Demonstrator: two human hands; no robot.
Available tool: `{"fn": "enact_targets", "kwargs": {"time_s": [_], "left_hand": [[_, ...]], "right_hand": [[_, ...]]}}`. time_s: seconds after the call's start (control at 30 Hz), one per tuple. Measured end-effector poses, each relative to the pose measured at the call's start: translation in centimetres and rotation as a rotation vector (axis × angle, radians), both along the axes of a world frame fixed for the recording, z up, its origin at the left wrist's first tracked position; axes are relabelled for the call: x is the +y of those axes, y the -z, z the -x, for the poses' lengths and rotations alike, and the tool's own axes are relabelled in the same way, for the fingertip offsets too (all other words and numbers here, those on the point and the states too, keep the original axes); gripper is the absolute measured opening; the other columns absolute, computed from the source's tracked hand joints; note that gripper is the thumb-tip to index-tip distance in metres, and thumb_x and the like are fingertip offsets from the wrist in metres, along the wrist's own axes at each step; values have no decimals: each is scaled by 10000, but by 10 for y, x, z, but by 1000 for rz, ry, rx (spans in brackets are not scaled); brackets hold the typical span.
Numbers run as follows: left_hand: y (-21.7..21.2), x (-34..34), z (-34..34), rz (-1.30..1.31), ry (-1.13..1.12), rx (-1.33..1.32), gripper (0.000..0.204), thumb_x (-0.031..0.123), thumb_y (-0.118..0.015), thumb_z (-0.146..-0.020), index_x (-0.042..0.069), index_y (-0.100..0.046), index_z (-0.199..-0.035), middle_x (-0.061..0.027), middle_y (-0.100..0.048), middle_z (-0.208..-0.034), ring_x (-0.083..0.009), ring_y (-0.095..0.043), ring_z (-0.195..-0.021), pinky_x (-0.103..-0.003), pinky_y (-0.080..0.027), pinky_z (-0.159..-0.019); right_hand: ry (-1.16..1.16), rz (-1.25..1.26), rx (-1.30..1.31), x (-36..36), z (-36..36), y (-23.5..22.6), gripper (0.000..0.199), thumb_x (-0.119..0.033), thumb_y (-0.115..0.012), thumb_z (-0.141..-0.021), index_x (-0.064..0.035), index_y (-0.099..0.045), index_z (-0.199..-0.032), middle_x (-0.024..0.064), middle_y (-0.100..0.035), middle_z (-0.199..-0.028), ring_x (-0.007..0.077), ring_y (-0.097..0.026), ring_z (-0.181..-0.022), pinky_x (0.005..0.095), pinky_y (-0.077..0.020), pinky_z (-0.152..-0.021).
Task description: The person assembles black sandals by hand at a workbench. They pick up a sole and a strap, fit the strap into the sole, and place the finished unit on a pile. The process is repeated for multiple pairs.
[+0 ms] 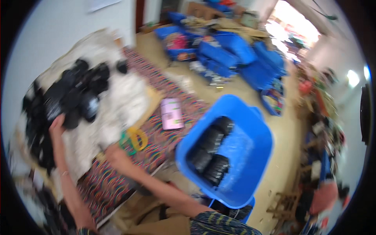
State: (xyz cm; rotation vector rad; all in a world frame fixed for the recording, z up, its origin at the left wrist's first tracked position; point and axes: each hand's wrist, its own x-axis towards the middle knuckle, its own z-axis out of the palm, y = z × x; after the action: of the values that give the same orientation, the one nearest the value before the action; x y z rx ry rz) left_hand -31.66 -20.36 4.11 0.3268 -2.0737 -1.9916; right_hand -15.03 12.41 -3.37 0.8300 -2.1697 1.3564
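Observation:
At the left lies a heap of shiny black rounded pieces (62, 92), their kind blurred. My left hand (57, 123) is at its near edge, fingers drawn together on a black rounded piece (71, 118). Lower and to the right, my right hand (112, 152) hangs over the near part of the white cloth (125, 100). Its fingers look curled, with a small dark end poking out that is too smeared to name. A yellow tape roll (138, 139) and a green ring (126, 143) lie beside this hand.
A blue plastic tub (263, 150) to my right holds stacked black pieces (209, 145). A pink box-like thing (172, 113) rests on the patterned cloth (150, 150). Several blue bins (223, 51) crowd the far floor. A wooden stool (284, 207) and clutter line the right wall.

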Motion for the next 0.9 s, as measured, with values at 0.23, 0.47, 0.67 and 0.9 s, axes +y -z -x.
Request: {"fn": "enact_targets", "kwargs": {"time_s": [0.23,0.47,0.67,0.9], "left_hand": [[-71,-37,-67,-718,-294,292,217,249,-703,-905,46,-670,-975,-64,-670,-937,-192,-634,-849,-333,-531,-760],[-116,61,-190,-82,-434,449,222,217,-637,-957,10,-694,-1016,-3,-674,-918,-59,-582,-824,-245,-465,-754],[-81,158,-299,690,-459,364,180,122,-678,-884,-3,-677,-1013,-97,-652,-869,-218,-582,-771,-329,-457,-784],[-10,210,-362,1099,-60,405,298,166,-767,-762,62,-666,-1023,-104,-546,-1014,-313,-521,-964,-462,-405,-866]], "right_hand": [[-25,-32,-136,-22,-17,-69,62,-30,-645,-822,25,-621,-838,174,-622,-882,367,-584,-847,419,-479,-761],[-54,29,-306,-11,-21,-61,126,-26,-601,-867,51,-639,-960,230,-638,-1033,419,-584,-993,448,-471,-867],[-42,242,-362,-2,-24,-62,174,-70,-641,-917,65,-562,-841,113,-607,-888,141,-521,-809,270,-436,-745],[-57,702,-887,49,-77,-132,113,-130,-580,-963,-28,-604,-921,35,-586,-698,104,-538,-521,231,-418,-448]]}}
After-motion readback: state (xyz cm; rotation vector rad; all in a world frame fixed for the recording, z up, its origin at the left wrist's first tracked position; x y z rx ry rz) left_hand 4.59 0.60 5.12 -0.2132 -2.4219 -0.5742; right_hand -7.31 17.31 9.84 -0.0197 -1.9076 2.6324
